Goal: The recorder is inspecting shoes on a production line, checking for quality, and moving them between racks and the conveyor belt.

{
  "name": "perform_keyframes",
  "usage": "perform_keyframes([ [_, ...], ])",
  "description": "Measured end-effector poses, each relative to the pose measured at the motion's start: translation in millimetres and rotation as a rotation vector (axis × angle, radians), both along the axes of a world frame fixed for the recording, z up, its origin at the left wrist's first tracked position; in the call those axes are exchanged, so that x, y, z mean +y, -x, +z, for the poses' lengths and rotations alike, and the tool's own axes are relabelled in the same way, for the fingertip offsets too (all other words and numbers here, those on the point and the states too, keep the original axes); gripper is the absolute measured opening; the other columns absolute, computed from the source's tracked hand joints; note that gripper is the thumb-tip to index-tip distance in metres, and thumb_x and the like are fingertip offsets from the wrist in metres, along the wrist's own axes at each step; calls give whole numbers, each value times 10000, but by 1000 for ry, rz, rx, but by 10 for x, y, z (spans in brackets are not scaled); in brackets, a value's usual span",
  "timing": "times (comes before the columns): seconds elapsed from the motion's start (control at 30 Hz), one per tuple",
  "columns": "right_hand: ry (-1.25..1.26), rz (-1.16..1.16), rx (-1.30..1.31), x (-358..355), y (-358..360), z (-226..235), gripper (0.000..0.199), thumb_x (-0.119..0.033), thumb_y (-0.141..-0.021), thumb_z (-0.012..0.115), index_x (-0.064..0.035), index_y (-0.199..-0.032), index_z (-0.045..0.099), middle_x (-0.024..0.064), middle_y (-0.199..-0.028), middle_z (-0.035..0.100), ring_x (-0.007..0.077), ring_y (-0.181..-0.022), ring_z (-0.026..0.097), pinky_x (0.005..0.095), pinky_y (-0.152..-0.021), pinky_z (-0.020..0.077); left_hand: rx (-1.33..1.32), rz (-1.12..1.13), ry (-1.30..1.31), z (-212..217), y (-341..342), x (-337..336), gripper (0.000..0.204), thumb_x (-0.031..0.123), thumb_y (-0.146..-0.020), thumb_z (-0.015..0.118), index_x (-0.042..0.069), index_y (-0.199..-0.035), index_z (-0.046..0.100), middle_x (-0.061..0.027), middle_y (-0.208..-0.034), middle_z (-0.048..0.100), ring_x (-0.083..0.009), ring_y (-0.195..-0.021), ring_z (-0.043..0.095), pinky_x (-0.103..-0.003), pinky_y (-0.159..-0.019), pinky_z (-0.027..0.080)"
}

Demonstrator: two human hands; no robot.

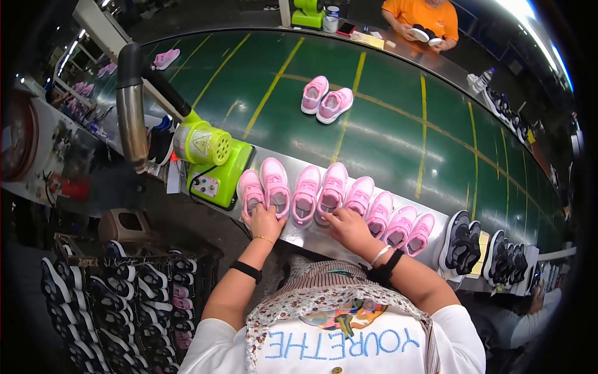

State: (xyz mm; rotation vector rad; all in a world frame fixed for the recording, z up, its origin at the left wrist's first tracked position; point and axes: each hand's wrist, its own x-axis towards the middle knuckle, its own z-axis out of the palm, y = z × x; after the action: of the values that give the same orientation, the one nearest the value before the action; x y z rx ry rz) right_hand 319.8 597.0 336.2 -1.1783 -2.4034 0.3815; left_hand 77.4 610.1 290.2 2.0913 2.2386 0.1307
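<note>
Pink sneakers stand in a row along the metal ledge in front of me, toes pointing away. My left hand (264, 222) is closed at the heels of the leftmost pair, its fingers in the openings of the left sneaker (251, 186) and its neighbour (273, 176). A third pink sneaker (306, 190) stands between my hands. My right hand (349, 228) has its fingertips curled over the heel of another pink sneaker (335, 181). To its right, more sneakers (380, 210) lean close together.
A green conveyor belt (398, 124) with yellow lines runs behind the ledge, carrying a pink pair (327, 100). A lime-green machine (218, 168) with a duct stands left. Black shoes (460, 243) sit right; a shoe rack (124, 305) stands lower left. Across the belt, a person (427, 19) holds shoes.
</note>
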Motion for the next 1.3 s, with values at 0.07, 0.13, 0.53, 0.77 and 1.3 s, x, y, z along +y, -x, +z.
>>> perform_keyframes([
  [0.07,74,-154,-5,-261,-383,156,349,-156,-705,631,-93,-1034,536,95,-803,509,266,-745,520,366,-639,437,-22,-5,82,-64,-2,78,364,443,-626,688,147,-834,644,-97,-889,545,-268,-929,531,-615,-907,237],
  [0.13,154,-386,-104,-598,-741,317,328,-142,-686,633,-79,-998,550,96,-741,493,265,-710,517,367,-622,432,-20,9,158,-76,43,68,377,453,-629,686,158,-858,641,-99,-908,550,-271,-951,527,-624,-916,221],
  [0.53,205,-697,-296,-1205,-959,-211,478,-241,-689,663,-130,-1128,510,129,-1141,446,379,-1067,392,479,-887,333,-55,-192,152,-20,222,231,285,389,-646,690,191,-847,647,-93,-909,542,-267,-942,532,-643,-944,178],
  [0.77,231,-793,-310,-1190,-1050,-269,419,-299,-767,591,-176,-1159,504,102,-1134,460,384,-1093,379,560,-889,287,-137,-127,-50,42,101,76,385,398,-682,660,180,-992,597,-59,-950,538,-291,-977,506,-637,-902,216],
  [1.3,993,-1071,-346,-452,-814,-302,699,-664,-733,421,-44,-958,651,170,-1077,580,464,-1105,373,556,-944,207,-35,179,432,11,-362,415,607,540,-639,607,99,-1055,603,-106,-1135,551,-419,-1130,378,-606,-958,130],
])
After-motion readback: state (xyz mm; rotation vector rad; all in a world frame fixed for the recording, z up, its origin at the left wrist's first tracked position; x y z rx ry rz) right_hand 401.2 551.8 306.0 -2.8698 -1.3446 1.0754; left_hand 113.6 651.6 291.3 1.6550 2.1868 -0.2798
